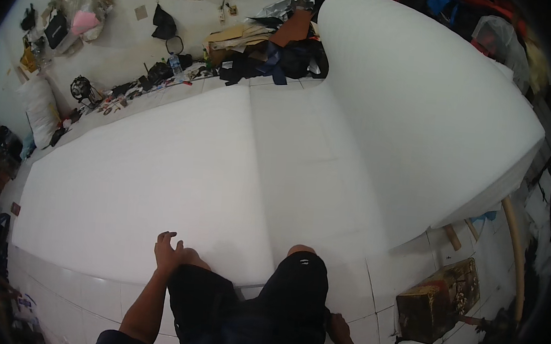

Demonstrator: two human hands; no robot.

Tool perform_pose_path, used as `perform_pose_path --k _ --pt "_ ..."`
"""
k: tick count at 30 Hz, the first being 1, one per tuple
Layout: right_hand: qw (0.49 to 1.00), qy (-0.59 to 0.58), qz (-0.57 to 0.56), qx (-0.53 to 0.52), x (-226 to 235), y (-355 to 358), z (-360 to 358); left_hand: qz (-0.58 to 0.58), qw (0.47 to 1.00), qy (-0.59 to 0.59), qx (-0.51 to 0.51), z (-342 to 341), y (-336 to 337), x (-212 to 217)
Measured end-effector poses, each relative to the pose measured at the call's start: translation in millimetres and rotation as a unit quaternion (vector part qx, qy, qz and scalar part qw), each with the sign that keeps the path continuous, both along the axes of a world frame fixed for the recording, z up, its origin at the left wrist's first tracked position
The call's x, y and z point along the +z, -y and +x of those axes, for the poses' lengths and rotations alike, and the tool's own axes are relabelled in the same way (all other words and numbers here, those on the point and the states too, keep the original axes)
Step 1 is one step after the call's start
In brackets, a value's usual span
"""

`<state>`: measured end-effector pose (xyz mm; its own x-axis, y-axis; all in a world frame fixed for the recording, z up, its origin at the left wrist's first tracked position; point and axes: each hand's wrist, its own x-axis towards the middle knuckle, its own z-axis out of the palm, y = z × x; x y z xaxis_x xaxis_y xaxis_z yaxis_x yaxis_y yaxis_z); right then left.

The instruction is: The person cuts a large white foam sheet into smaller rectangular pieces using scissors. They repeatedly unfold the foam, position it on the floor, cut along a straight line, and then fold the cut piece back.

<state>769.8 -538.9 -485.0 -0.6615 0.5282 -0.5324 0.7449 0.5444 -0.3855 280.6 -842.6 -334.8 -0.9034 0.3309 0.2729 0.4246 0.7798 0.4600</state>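
Just left hand (167, 252) touches foam sheet (158, 182) edge.

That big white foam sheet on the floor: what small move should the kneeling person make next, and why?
Probably reach the left hand forward to press the white foam sheet flat: that hand rests on the knee at the sheet's near edge, both hands are empty, and the big roll sits partly unrolled.

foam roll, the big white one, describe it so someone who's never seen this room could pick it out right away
Start from the wide white foam sheet spread over the tiled floor ahead of the kneeling person, whose left hand rests at its near edge. Follow the sheet right, where it curls up into the foam roll. It is the tallest, bulkiest white mass, unlike the small dark brown box beside it.
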Motion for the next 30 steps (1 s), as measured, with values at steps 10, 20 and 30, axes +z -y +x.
perform_pose_path --k 10,20,30 --pt "0.956 -0.289 0.006 0.054 -65 -92 -14 0.051 0.991 0.123 0.001 157 25 20" --pt "0.993 0.008 0.110 -0.038 104 -64 -205 -0.113 0.984 0.127 -0.046 226 82 207" --pt "0.681 -0.380 -0.119 -0.615 418 -250 -250 -0.162 0.934 0.318 -0.017 295 135 356"
